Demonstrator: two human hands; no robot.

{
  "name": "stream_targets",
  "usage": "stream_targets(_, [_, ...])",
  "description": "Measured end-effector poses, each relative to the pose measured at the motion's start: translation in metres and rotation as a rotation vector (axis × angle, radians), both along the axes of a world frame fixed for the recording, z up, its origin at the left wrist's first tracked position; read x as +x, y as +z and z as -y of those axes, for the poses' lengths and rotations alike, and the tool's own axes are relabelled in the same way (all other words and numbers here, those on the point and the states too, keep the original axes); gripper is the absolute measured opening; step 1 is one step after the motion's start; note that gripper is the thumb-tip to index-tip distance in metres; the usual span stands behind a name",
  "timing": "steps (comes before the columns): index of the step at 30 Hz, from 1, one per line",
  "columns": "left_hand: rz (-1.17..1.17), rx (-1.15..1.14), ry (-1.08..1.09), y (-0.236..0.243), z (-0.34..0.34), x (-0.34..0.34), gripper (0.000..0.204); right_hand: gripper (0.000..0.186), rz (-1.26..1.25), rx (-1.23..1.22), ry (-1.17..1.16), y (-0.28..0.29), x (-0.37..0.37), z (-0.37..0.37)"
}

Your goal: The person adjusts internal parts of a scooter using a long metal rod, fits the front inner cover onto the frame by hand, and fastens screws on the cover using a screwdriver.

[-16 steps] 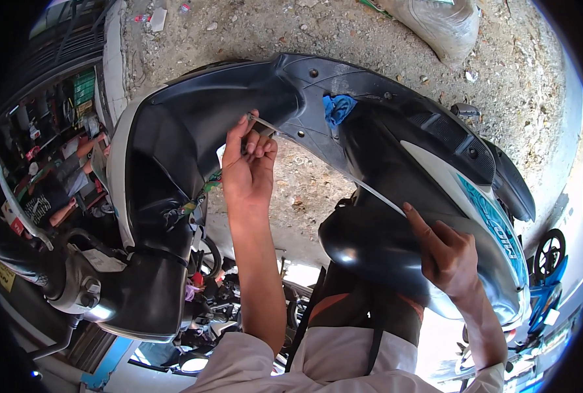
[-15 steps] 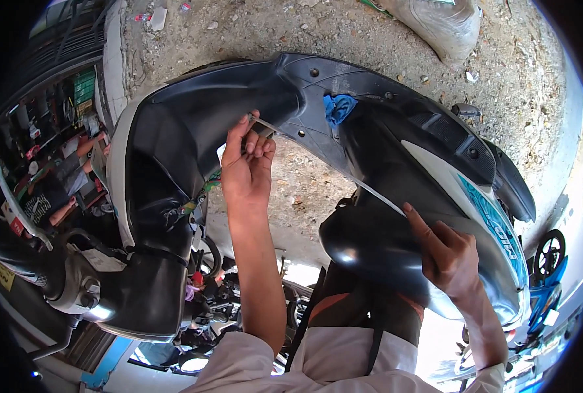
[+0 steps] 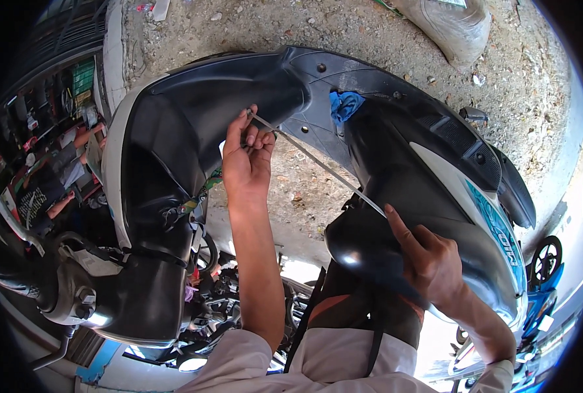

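Observation:
A long, thin metal rod (image 3: 324,168) slants between my two hands over the floorboard of a black and white motor scooter (image 3: 239,82). My left hand (image 3: 247,160), palm up with its fingers curled, pinches the rod near its far left end. At the near right end my right hand (image 3: 432,262) is closed around the rod, its index finger stretched along the shaft. That hand hides whatever the rod ends in. Below the right hand lies the scooter's dark seat (image 3: 363,242). A crumpled blue cloth (image 3: 346,107) rests on the floorboard, beside the seat's base panel.
The scooter's handlebar end and mirror (image 3: 75,295) are at the lower left. A full pale sack (image 3: 458,33) stands on the gravelly ground (image 3: 252,26) beyond. People sit among parts at far left. A blue motorcycle (image 3: 543,298) is at right; several more stand behind.
My right hand has moved left, closer to my left hand, which stays nearly in place. The scooter appears slightly farther right in view.

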State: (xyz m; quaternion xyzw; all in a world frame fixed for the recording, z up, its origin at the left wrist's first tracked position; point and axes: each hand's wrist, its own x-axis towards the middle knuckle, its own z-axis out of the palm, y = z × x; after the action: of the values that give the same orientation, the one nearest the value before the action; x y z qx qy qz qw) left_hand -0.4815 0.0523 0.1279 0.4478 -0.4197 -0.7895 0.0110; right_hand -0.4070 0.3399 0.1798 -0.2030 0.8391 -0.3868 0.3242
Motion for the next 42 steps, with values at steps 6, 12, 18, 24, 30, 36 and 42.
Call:
stream_targets(6, [-0.024,-0.046,0.023,-0.007,0.011,-0.007,0.022,0.042,0.625,-0.448,-0.314,-0.007,-0.024,0.015])
stream_targets(12, [-0.334,-0.131,0.352,-0.020,0.027,-0.040,0.029,0.043,0.165,-0.488,-0.162,-0.024,-0.068,0.055])
stream_targets(18, [-0.461,-0.208,0.512,-0.040,0.079,-0.087,0.020,0.038,-0.011,-0.524,-0.038,-0.059,-0.127,0.100])
stream_targets(24, [-0.374,-0.215,0.720,-0.052,0.086,-0.118,0.022,0.036,0.049,-0.550,0.085,-0.095,-0.172,0.122])
stream_targets(30, [-0.292,-0.210,0.832,-0.057,0.104,-0.124,0.022,0.034,0.213,-0.505,0.105,-0.093,-0.195,0.135])
stream_targets(36, [-0.251,-0.183,0.862,-0.053,0.098,-0.131,0.030,0.031,0.284,-0.460,0.095,-0.092,-0.205,0.137])
stream_targets(42, [-0.294,-0.155,0.863,-0.059,0.109,-0.127,0.032,0.031,0.307,-0.424,0.091,-0.088,-0.203,0.139])
